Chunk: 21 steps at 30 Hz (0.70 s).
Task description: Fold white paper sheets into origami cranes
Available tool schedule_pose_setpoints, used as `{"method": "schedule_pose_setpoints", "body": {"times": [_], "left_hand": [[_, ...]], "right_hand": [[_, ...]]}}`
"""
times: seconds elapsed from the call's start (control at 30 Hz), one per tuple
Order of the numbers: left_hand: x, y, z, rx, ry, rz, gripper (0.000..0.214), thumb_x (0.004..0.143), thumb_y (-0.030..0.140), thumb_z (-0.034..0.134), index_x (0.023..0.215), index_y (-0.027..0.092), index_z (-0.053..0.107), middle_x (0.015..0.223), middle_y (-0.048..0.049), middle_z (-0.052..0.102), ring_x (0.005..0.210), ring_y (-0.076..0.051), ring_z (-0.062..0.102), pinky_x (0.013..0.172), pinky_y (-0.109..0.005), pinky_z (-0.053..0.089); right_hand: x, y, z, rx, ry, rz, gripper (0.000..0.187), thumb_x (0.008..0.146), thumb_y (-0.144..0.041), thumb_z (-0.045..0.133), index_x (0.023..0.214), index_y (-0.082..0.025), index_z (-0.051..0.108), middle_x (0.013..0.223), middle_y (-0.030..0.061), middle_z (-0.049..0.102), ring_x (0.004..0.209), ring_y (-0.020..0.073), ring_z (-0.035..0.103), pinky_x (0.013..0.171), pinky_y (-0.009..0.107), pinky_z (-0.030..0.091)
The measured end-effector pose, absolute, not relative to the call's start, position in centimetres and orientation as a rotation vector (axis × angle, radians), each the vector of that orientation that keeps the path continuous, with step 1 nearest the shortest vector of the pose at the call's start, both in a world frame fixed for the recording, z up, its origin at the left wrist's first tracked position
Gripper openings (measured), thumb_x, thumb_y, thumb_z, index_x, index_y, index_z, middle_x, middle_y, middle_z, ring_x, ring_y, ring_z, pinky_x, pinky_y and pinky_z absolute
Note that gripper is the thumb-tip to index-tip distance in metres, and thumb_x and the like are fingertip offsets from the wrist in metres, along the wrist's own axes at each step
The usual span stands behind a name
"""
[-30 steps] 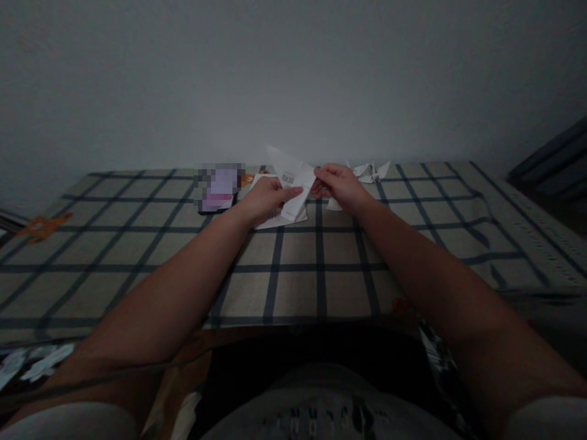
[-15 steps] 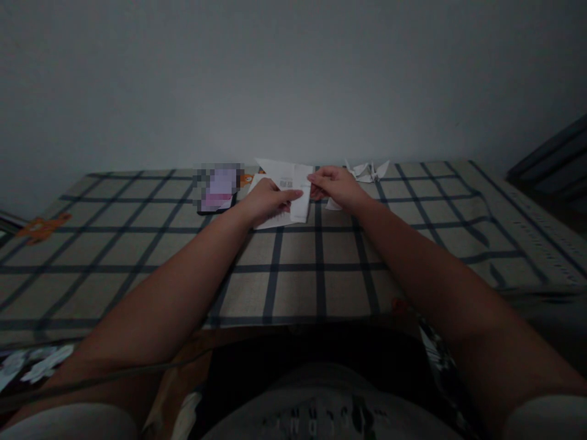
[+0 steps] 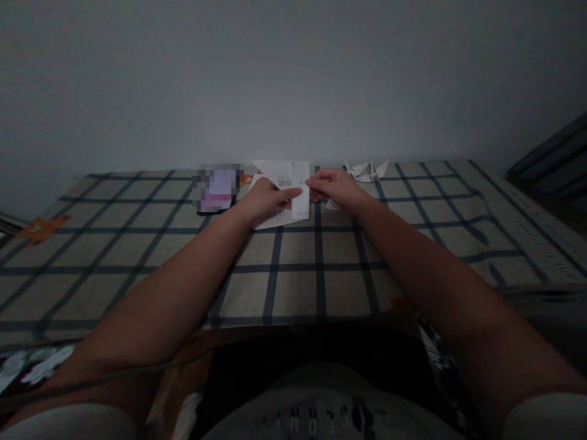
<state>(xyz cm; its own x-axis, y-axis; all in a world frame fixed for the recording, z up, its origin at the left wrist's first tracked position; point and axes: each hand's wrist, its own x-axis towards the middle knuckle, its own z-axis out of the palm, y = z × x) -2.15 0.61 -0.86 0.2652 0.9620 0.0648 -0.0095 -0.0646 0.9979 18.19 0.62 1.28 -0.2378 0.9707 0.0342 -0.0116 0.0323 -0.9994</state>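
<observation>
White folded paper (image 3: 299, 209): strip runs twelve-to-six
Left grip (image 3: 266, 198): pinches it, nine o'clock
Right grip (image 3: 337, 185): pinches edge, three o'clock

You wear a short-sleeved shirt (image 3: 284, 403), grey in this dim light, its front rounding out below the near edge of the surface (image 3: 298, 290). Across your chest runs a row of dark capital-like letters (image 3: 302, 421), too dim to read surely, and beside them sits a darker, leaf-shaped print (image 3: 362, 415). Your left sleeve (image 3: 68, 421) shows as a pale, curved hem off the surface's near left corner; your right sleeve (image 3: 548, 415), equally pale, shows off the near right corner. Below those hems your left forearm (image 3: 183, 275) and right forearm (image 3: 431, 269) are bare, as are your left hand (image 3: 265, 198) and right hand (image 3: 339, 186). A thin, dull cord (image 3: 114, 374) crosses your left arm.
</observation>
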Motion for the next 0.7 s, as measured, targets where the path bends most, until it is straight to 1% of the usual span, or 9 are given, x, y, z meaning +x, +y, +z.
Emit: {"method": "schedule_pose_setpoints", "body": {"times": [0.17,0.23,0.33,0.47,0.6,0.7], "left_hand": [[-2.1,0.8,-1.1,1.343,0.983,1.057,0.04,0.065,0.035,0.096,0.095,0.014,0.078,0.094,-0.0135,0.081,0.081,-0.023,0.077,0.077,-0.038,0.064],[-2.1,0.9,-1.2,1.353,0.969,1.095,0.041,0.066,0.036,0.095,0.096,0.014,0.077,0.092,-0.0129,0.081,0.081,-0.024,0.077,0.078,-0.039,0.064],[-2.0,0.9,-1.0,1.374,0.947,1.177,0.043,0.068,0.036,0.093,0.101,0.015,0.077,0.101,-0.0136,0.082,0.085,-0.026,0.078,0.082,-0.042,0.064],[-1.9,0.6,-0.4,1.393,0.954,1.2,0.046,0.066,0.039,0.094,0.102,0.014,0.077,0.107,-0.0149,0.082,0.091,-0.028,0.079,0.084,-0.043,0.065],[-1.8,0.5,-0.3,1.395,0.949,1.205,0.049,0.064,0.041,0.096,0.101,0.016,0.077,0.108,-0.0151,0.082,0.093,-0.029,0.079,0.083,-0.044,0.067],[-1.8,0.6,-0.5,1.399,0.942,1.179,0.048,0.063,0.038,0.096,0.101,0.015,0.076,0.107,-0.0145,0.082,0.09,-0.028,0.079,0.083,-0.043,0.067]], "right_hand": [[18.1,0.5,1.3,-1.05,-1.422,1.321,0.025,0.094,-0.014,0.078,0.072,-0.016,0.067,0.061,-0.0004,0.071,0.054,0.0066,0.065,0.055,0.015,0.055],[18.2,0.6,1.1,-1.016,-1.408,1.334,0.023,0.096,-0.016,0.076,0.075,-0.016,0.069,0.062,-0.0004,0.072,0.053,0.0064,0.065,0.054,0.015,0.054],[18.3,1.0,0.7,-0.964,-1.404,1.401,0.018,0.099,-0.017,0.072,0.081,-0.016,0.072,0.065,0.0001,0.074,0.055,0.0076,0.067,0.055,0.016,0.056],[18.5,1.3,0.2,-0.967,-1.436,1.423,0.014,0.095,-0.02,0.077,0.082,-0.016,0.073,0.069,0.0012,0.076,0.058,0.0088,0.069,0.058,0.017,0.057],[18.4,1.1,0.3,-0.987,-1.452,1.359,0.02,0.096,-0.015,0.074,0.077,-0.016,0.07,0.067,0.0009,0.074,0.058,0.0085,0.068,0.058,0.018,0.057],[18.3,1.0,0.5,-1.001,-1.48,1.292,0.023,0.095,-0.01,0.074,0.073,-0.016,0.069,0.062,-0.0001,0.072,0.055,0.0074,0.066,0.057,0.017,0.055]]}}
